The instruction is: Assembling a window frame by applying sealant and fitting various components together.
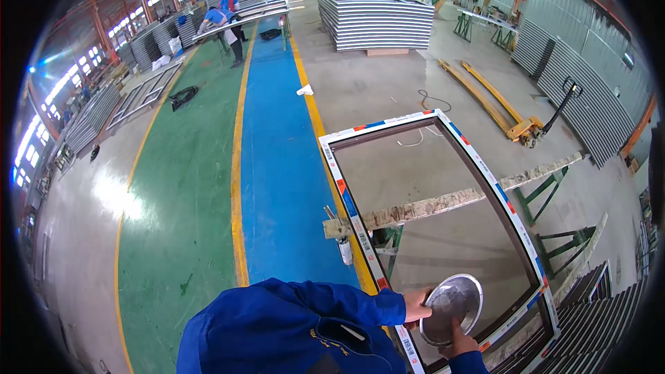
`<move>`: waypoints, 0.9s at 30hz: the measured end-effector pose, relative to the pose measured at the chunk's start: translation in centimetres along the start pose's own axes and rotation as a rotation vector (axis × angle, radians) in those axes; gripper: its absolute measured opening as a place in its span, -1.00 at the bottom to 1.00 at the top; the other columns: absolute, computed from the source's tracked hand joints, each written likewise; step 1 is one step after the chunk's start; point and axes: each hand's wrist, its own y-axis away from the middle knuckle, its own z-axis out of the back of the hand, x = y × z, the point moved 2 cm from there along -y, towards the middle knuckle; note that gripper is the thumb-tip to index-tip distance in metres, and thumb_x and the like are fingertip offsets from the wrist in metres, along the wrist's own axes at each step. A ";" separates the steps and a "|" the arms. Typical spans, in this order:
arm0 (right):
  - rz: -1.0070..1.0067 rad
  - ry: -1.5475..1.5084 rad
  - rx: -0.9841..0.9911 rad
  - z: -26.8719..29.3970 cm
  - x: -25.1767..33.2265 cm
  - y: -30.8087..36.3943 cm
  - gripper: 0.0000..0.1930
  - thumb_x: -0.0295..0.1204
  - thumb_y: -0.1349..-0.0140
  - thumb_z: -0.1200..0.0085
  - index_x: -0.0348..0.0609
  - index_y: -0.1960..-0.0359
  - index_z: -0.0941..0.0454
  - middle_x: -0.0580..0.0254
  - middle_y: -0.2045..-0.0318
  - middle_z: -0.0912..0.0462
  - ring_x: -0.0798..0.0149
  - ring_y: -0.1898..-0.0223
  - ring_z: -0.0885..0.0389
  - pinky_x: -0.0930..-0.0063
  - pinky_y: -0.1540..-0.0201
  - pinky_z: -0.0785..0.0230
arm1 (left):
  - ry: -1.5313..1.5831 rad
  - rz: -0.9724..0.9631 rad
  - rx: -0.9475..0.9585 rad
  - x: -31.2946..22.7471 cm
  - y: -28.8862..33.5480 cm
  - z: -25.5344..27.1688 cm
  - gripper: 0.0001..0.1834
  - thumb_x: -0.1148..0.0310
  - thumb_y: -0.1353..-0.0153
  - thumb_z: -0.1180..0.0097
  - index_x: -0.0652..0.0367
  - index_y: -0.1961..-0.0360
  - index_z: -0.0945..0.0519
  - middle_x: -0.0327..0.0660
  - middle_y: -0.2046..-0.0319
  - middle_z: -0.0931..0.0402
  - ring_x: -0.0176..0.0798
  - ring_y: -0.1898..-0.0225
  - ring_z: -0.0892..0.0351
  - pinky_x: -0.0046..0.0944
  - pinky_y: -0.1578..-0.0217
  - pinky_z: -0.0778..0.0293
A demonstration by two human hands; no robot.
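Note:
A round, shiny metal bowl [471,298] is tilted over the near end of a rectangular window frame [350,197]. My left hand [417,306] is closed on the bowl's left rim. At the near right side of the bowl is my right hand [460,342], one digit reaching over the rim onto the inside; its other fingers are mostly hidden, and it appears to grip the bowl. Greyish patches show on the bowl's inner surface, but I cannot make out what they are. The frame is dark, edged with white printed protective tape, and has no pane in its main opening.
A rough support beam [450,201] on green trestles [544,194] runs under the frame. Stacked profiles [596,325] lie at the near right. Farther off are a yellow pallet jack [512,114], a big frame stack [374,21] and people [225,17] at a bench.

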 end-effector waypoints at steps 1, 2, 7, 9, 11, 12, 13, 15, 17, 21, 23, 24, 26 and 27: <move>-0.028 0.003 -0.014 0.1 0.0 0.1 0.06 -0.11 0.24 -0.36 0.17 -0.35 0.02 -0.19 0.30 -0.62 -0.20 0.23 -0.61 0.07 0.12 -0.45 | 0.010 0.007 -0.002 0.0 0.0 0.0 -0.43 0.39 -0.07 0.04 0.16 -0.16 -0.23 -0.08 0.46 -0.52 -0.26 0.77 -0.49 -0.28 0.79 -0.42; -0.028 0.003 -0.014 0.0 0.0 0.0 0.06 -0.11 0.24 -0.36 0.17 -0.35 0.02 -0.19 0.30 -0.62 -0.20 0.23 -0.61 0.07 0.12 -0.45 | 0.020 0.013 -0.004 0.0 -0.1 0.0 -0.43 0.39 -0.07 0.04 0.16 -0.16 -0.22 -0.08 0.45 -0.52 -0.27 0.77 -0.49 -0.28 0.79 -0.42; -0.021 -0.031 -0.060 -0.8 -0.9 -0.4 -0.09 -0.14 0.22 -0.32 0.21 -0.27 -0.13 -0.14 0.32 -0.64 -0.19 0.26 -0.61 0.05 0.14 -0.45 | 0.023 0.050 -0.011 0.5 -0.2 0.3 -0.41 0.38 -0.08 0.05 0.15 -0.19 -0.20 -0.08 0.44 -0.52 -0.27 0.76 -0.49 -0.28 0.79 -0.42; -0.003 -0.036 -0.060 -0.5 -0.8 -0.2 -0.13 -0.15 0.22 -0.31 0.23 -0.23 -0.18 -0.09 0.32 -0.64 -0.17 0.25 -0.61 0.05 0.15 -0.46 | 0.040 0.063 -0.006 1.1 -0.4 0.6 -0.40 0.38 -0.08 0.05 0.14 -0.21 -0.19 -0.08 0.44 -0.53 -0.28 0.76 -0.49 -0.28 0.79 -0.42; 0.015 -0.038 -0.060 -0.1 -0.6 -0.1 -0.18 -0.16 0.22 -0.31 0.25 -0.20 -0.23 -0.05 0.32 -0.65 -0.16 0.25 -0.62 0.05 0.15 -0.46 | 0.092 0.105 -0.052 1.8 -0.6 0.9 -0.39 0.38 -0.09 0.05 0.11 -0.23 -0.19 -0.09 0.45 -0.53 -0.27 0.75 -0.49 -0.29 0.77 -0.44; 0.014 -0.029 -0.065 -0.1 -0.6 0.0 -0.20 -0.16 0.23 -0.30 0.27 -0.18 -0.25 -0.02 0.31 -0.66 -0.14 0.25 -0.62 0.06 0.15 -0.46 | 0.092 0.106 -0.050 1.3 -0.3 0.9 -0.39 0.38 -0.09 0.05 0.11 -0.23 -0.19 -0.09 0.45 -0.53 -0.27 0.75 -0.49 -0.29 0.77 -0.44; 0.013 -0.018 -0.070 0.0 -0.6 0.1 -0.22 -0.16 0.23 -0.29 0.29 -0.16 -0.27 0.02 0.30 -0.66 -0.13 0.25 -0.62 0.06 0.16 -0.46 | 0.102 0.119 -0.056 0.5 0.1 1.0 -0.41 0.39 -0.09 0.05 0.12 -0.21 -0.23 -0.09 0.46 -0.53 -0.27 0.74 -0.50 -0.29 0.77 -0.45; 0.036 -0.025 -0.092 0.1 -0.4 0.3 -0.22 -0.15 0.23 -0.29 0.29 -0.16 -0.27 0.03 0.30 -0.66 -0.12 0.25 -0.62 0.07 0.15 -0.46 | 0.114 0.129 -0.062 0.3 0.3 1.2 -0.43 0.39 -0.09 0.04 0.13 -0.19 -0.26 -0.09 0.47 -0.54 -0.27 0.74 -0.50 -0.28 0.76 -0.45; 0.060 -0.029 -0.114 0.5 0.0 0.7 -0.23 -0.15 0.23 -0.29 0.28 -0.15 -0.28 0.03 0.29 -0.66 -0.11 0.24 -0.62 0.07 0.14 -0.46 | 0.105 0.116 -0.074 0.8 0.0 1.6 -0.48 0.38 -0.09 0.02 0.17 -0.13 -0.32 -0.09 0.49 -0.54 -0.26 0.73 -0.52 -0.28 0.74 -0.47; 0.020 -0.023 -0.111 1.5 0.8 0.9 -0.22 -0.16 0.21 -0.29 0.26 -0.17 -0.27 0.05 0.28 -0.66 -0.09 0.24 -0.62 0.08 0.14 -0.46 | 0.146 0.096 -0.103 1.1 0.1 1.9 -0.51 0.38 -0.09 0.01 0.23 -0.09 -0.35 -0.06 0.50 -0.55 -0.24 0.71 -0.54 -0.27 0.74 -0.48; 0.019 0.005 -0.075 1.5 1.0 0.9 -0.21 -0.16 0.21 -0.29 0.25 -0.19 -0.26 0.05 0.28 -0.66 -0.09 0.24 -0.62 0.08 0.14 -0.46 | 0.150 0.153 -0.105 1.4 0.2 2.1 -0.51 0.36 -0.08 -0.01 0.24 -0.08 -0.36 -0.06 0.50 -0.55 -0.23 0.69 -0.55 -0.26 0.72 -0.48; 0.027 0.000 -0.097 1.5 1.1 0.8 -0.19 -0.16 0.20 -0.29 0.25 -0.20 -0.23 0.04 0.28 -0.66 -0.10 0.24 -0.62 0.07 0.15 -0.46 | 0.152 0.151 -0.106 1.8 0.1 2.3 -0.51 0.36 -0.08 -0.01 0.24 -0.08 -0.36 -0.06 0.50 -0.55 -0.23 0.69 -0.55 -0.26 0.72 -0.48; 0.036 -0.003 -0.120 1.7 1.4 0.9 -0.17 -0.16 0.19 -0.29 0.25 -0.22 -0.21 0.03 0.29 -0.66 -0.10 0.25 -0.62 0.06 0.16 -0.46 | 0.161 0.123 -0.068 2.7 -0.5 2.4 -0.51 0.35 -0.08 -0.01 0.23 -0.08 -0.36 -0.07 0.50 -0.55 -0.22 0.67 -0.57 -0.26 0.70 -0.49; 0.032 0.034 -0.084 1.9 1.7 0.9 -0.16 -0.16 0.18 -0.29 0.26 -0.23 -0.19 0.00 0.30 -0.65 -0.11 0.26 -0.62 0.06 0.16 -0.46 | 0.162 0.122 -0.069 3.1 -0.6 2.5 -0.51 0.35 -0.08 -0.01 0.23 -0.08 -0.36 -0.07 0.50 -0.55 -0.22 0.67 -0.57 -0.26 0.70 -0.49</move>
